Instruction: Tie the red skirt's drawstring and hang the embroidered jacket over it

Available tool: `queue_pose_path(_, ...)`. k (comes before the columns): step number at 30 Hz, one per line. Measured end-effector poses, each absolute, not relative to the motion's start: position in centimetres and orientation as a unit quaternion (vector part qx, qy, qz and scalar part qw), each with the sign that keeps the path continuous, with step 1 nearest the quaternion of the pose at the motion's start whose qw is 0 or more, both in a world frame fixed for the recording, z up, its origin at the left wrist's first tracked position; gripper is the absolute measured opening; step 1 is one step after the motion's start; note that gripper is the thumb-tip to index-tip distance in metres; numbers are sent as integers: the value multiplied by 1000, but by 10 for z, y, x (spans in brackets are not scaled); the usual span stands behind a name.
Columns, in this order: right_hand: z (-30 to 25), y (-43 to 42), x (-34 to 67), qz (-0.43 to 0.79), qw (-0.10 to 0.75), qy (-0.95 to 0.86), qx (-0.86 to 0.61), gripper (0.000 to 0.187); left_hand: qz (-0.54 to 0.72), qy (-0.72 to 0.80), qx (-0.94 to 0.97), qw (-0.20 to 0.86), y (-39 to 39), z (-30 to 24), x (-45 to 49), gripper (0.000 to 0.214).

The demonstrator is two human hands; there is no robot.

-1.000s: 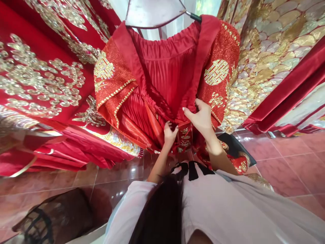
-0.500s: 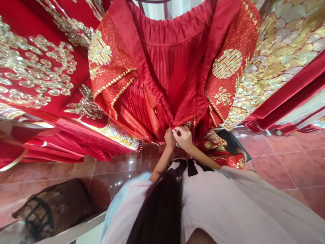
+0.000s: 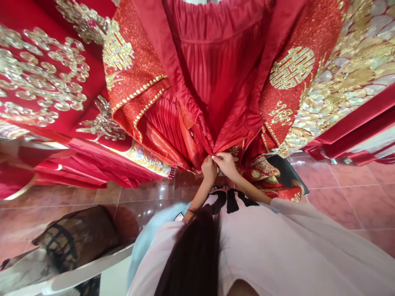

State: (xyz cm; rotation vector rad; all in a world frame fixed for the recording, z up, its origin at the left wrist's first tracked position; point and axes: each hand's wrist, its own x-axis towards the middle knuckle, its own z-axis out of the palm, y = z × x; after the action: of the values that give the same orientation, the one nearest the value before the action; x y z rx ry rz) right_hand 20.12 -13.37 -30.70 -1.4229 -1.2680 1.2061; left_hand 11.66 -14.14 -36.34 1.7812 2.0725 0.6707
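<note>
Red embroidered jacket of glittering cloth with gold double-happiness roundels [image 3: 216,82] hangs open in front of you in the head view, its two front edges running down to meet just above your hands, over a pleated red satin skirt [image 3: 212,61] that shows between them. Your left hand [image 3: 209,169] and right hand [image 3: 226,164] touch each other at that meeting point, each grip closed in a pinch on one satin-trimmed front edge; whether a button or loop sits between the fingers cannot be told, as the knuckles hide it.

To do this well, I judge you should keep both edges level so the gold-beaded trim [image 3: 140,96] lines up on each side, and hold by the plain satin border, not the sequinned panels, which could snag or shed. Keep the pull light and downward, so the garment does not slip where it hangs.

Other red garments with gold embroidery [image 3: 46,82] hang close on the left, and a gold scale-patterned one [image 3: 348,70] on the right; the glossy red tiled floor [image 3: 348,205] lies below.
</note>
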Motion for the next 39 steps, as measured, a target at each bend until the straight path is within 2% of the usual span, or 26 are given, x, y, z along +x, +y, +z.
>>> queue_pose_path(10, -286, -137, 199, 717, 389, -308, -490, 22, 227, 711, 644, 169, -138, -361, 116, 19)
queue_pose_path(15, -243, -121, 194, 691, 486, -257, -469, 19, 224, 717, 637, 172, -134, -357, 122, 15)
queue_pose_path(19, -215, -114, 194, 660, 553, -300, -411, 25, 239, 718, 632, 169, -137, -349, 125, 15)
queue_pose_path(25, -225, -124, 191, 634, 539, -377, -407, 34, 336, 729, 590, 85, -128, -309, 112, 27)
queue_pose_path(28, -229, -124, 189, 613, 550, -393, -408, 34, 308, 707, 634, 55, -111, -287, 111, 16)
queue_pose_path(32, -225, -114, 188, 660, 547, -323, -400, 33, 273, 679, 679, 65, -99, -275, 113, 15)
queue_pose_path(35, -206, -104, 191, 695, 532, -282, -393, 28, 291, 681, 668, 78, -104, -273, 115, 17)
queue_pose_path(39, -162, -104, 200, 673, 563, -300, -375, 20, 311, 676, 664, 77, -113, -267, 121, 22)
